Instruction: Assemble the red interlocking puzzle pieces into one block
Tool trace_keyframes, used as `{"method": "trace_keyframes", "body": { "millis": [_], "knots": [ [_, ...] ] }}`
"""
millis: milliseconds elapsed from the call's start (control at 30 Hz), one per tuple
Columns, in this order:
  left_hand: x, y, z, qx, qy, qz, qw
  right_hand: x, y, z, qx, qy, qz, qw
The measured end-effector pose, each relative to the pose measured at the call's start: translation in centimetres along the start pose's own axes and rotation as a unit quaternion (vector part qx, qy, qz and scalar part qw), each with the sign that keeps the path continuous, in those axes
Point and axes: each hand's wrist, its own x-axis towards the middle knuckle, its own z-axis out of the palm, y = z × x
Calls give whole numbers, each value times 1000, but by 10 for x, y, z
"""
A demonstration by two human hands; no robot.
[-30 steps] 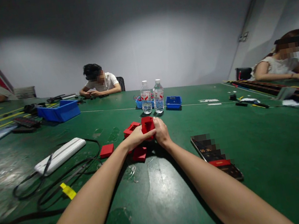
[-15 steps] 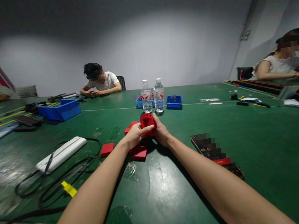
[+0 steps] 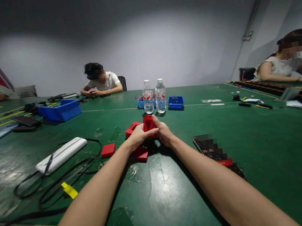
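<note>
A red block-shaped part with a small hole in its top is held between both hands, just above the green table. My left hand grips it from the left, thumb across its front. From the right, my right hand closes on it with the thumb near its upper edge. Beside and behind my left hand sits another red piece. A flat red piece lies farther left, and one more is below my left hand.
Two water bottles stand behind the hands, near a small blue tray. A phone lies right; a white power strip with black cables lies left. A larger blue bin is farther back. Three people sit around.
The red part has turned slightly between my hands and looks narrower. My left thumb has shifted right across its front, and my right hand's grip has changed a little.
</note>
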Motion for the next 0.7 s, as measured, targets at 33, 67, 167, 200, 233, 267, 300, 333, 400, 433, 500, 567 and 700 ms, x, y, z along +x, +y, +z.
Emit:
{"method": "trace_keyframes", "body": {
  "millis": [33, 67, 167, 200, 233, 267, 300, 333, 400, 433, 500, 567, 700],
  "knots": [
    [0, -1, 0, -8, -4, -2, 1000, 1, 1, 0, -2, 6, 1, 1000],
    [1, -2, -1, -21, -8, -6, 1000, 2, 3, -1, -4, 15, 2, 1000],
    [3, -4, -1, -77, -4, -41, 996, 4, 8, -2, -8, 42, 5, 999],
    [3, -5, 0, -97, 2, -55, 994, 5, 9, -2, -7, 46, 6, 999],
    [3, -4, 0, -115, 11, -67, 991, 6, 10, -2, -5, 47, 6, 999],
    [4, -4, 1, -129, 20, -75, 989, 6, 11, -2, -5, 45, 5, 999],
    [4, -4, 1, -140, 28, -81, 986, 6, 12, -2, -6, 41, 4, 999],
    [4, -4, 2, -148, 37, -84, 985, 6, 12, -2, -9, 36, 3, 999],
    [5, -5, 2, -158, 52, -85, 982, 5, 12, -1, -23, 28, 0, 999],
    [5, -5, 3, -161, 58, -82, 982, 4, 11, -1, -32, 27, -1, 999],
    [6, -6, 3, -163, 67, -74, 982, 3, 10, 1, -49, 34, -3, 998],
    [6, -6, 4, -160, 71, -63, 982, 1, 9, 2, -61, 43, -11, 997],
    [6, -5, 3, -160, 59, -59, 983, -1, 6, 4, -70, 45, -22, 996]
  ]
}}
